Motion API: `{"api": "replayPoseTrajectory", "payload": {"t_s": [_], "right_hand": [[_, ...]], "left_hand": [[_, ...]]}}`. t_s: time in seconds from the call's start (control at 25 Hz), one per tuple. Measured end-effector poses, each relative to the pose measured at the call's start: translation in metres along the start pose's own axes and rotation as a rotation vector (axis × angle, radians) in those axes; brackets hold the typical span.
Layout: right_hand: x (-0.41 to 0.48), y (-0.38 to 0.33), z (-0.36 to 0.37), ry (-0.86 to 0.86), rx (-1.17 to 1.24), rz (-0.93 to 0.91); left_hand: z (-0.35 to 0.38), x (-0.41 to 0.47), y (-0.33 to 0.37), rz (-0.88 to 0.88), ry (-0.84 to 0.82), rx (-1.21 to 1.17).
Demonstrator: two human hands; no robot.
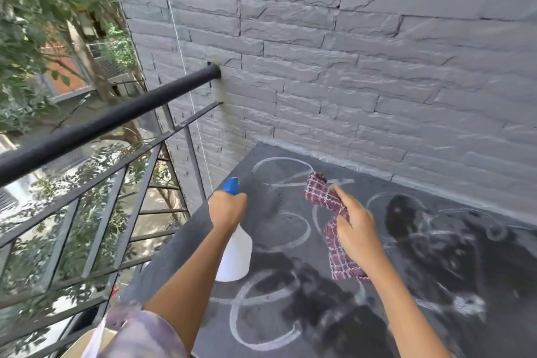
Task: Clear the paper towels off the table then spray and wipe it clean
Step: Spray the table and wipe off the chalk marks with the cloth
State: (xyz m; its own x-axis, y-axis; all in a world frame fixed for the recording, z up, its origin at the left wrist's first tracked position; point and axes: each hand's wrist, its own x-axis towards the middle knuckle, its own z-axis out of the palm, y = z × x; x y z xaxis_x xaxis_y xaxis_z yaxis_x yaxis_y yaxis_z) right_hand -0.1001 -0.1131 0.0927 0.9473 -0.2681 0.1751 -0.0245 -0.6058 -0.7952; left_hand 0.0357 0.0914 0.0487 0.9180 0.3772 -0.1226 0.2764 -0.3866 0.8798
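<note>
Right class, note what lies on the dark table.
White ring marks and dark wet patches. The spray bottle in the left hand and cloth in the right hand hide what lies beneath.

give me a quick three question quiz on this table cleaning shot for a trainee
1. Pick one: the left hand grips A a sponge, B the spray bottle, C the railing.
2. True or false: the right hand is empty.
3. Fill in: the table bears white ___ and dark wet patches.

Key
1. B.
2. False: it holds the checked cloth.
3. rings.
</note>
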Motion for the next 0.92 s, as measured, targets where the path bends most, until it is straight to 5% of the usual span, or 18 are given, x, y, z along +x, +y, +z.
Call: {"api": "replayPoseTrajectory", "payload": {"t_s": [0.24, 0.4, 0.56, 0.68, 0.92], "right_hand": [[0.005, -0.003, 0.039, -0.082, 0.031, 0.054], [0.006, -0.015, 0.11, -0.202, -0.021, 0.083], [-0.012, -0.033, 0.219, -0.516, -0.054, 0.013], [-0.046, -0.021, 0.289, -0.932, -0.425, -0.183], [-0.037, -0.004, 0.35, -0.667, -0.793, -0.266]], "left_hand": [[-0.05, -0.003, -0.035, 0.058, 0.021, -0.197], [-0.108, -0.01, -0.078, 0.054, 0.181, -0.241], [-0.154, -0.024, -0.118, 0.032, 0.316, -0.231], [-0.179, -0.028, -0.144, -0.019, 0.369, -0.236], [-0.21, -0.022, -0.182, -0.084, 0.449, -0.256]]}}
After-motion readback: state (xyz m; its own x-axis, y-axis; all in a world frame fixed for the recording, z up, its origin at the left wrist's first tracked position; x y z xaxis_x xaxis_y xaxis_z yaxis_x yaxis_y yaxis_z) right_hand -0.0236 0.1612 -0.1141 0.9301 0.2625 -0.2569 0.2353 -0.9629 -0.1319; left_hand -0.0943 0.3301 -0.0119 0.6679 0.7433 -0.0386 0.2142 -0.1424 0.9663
